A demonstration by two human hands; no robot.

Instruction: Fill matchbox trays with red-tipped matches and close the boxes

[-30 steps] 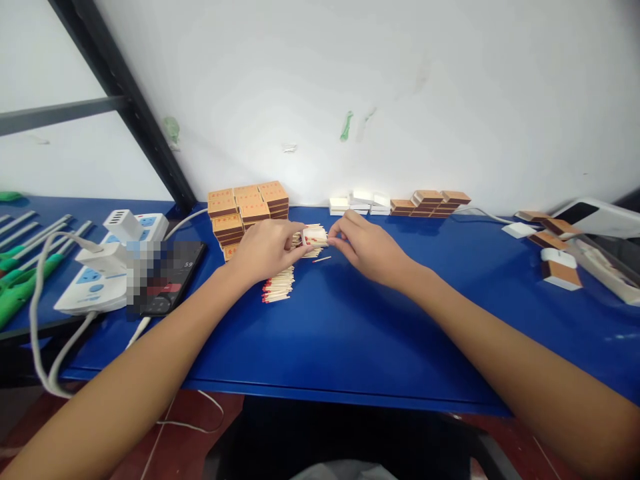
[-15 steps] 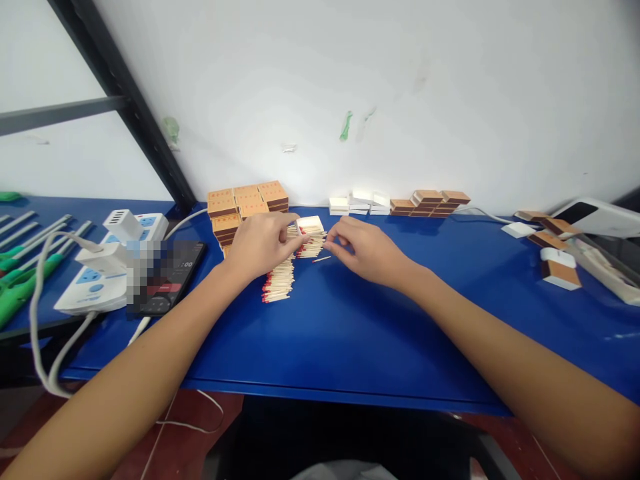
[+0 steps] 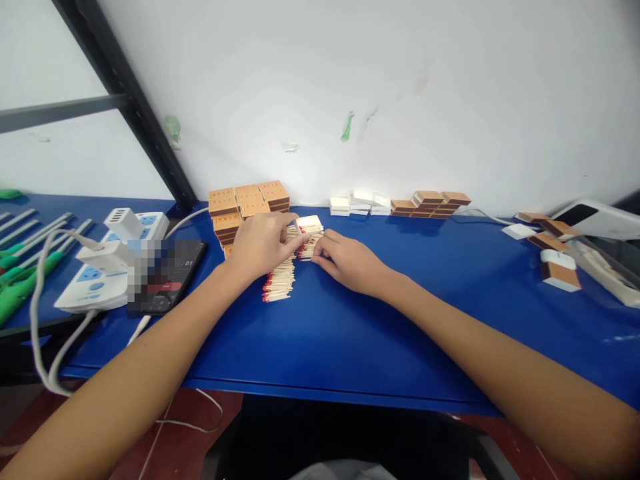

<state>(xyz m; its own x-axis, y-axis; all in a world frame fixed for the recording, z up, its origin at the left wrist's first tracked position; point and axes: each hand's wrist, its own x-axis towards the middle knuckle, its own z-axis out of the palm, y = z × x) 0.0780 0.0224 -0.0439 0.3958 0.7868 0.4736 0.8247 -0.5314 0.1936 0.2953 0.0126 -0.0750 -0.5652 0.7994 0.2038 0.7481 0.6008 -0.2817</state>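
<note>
My left hand grips a small white matchbox tray between thumb and fingers, tilted over the pile. Red-tipped matches lie in a long heap on the blue table, below and right of that hand. My right hand is at the right side of the heap, its fingers pinched together at the matches; whatever is between the fingertips is too small to make out. Stacked brown matchboxes stand just behind my left hand.
White trays and brown sleeves line the wall. A phone and power strip lie left, near green-handled tools. More box parts and a white device are at the right.
My right hand has moved left and slightly down, up to the heap, where a single loose match lay and no longer shows. My left hand stays on the white tray.
</note>
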